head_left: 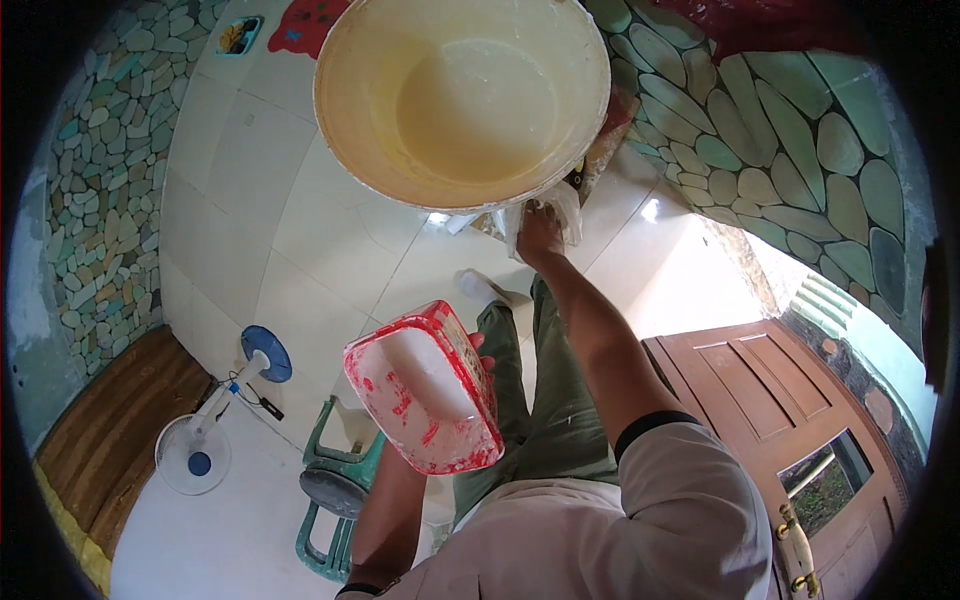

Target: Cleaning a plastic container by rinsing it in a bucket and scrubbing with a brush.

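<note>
My left hand (483,350) is closed around the side of a red-smeared white plastic tub (468,440), which is tilted and has white liquid inside. Only some fingertips show past the tub's far edge. My right hand (541,232) reaches down by the near rim of a large cream bucket (335,110). Its fingers look curled into a crumpled clear plastic bag (571,212), and their tips are partly hidden. Pale, milky liquid (478,110) covers the bucket's bottom.
Behind my left arm stand a green plastic chair (325,540) and a white-and-blue fan (265,355). A brown wooden door (745,385) is on the right. Stone-patterned walls (110,200) flank the tiled floor (300,220); a small tray (238,37) lies far left.
</note>
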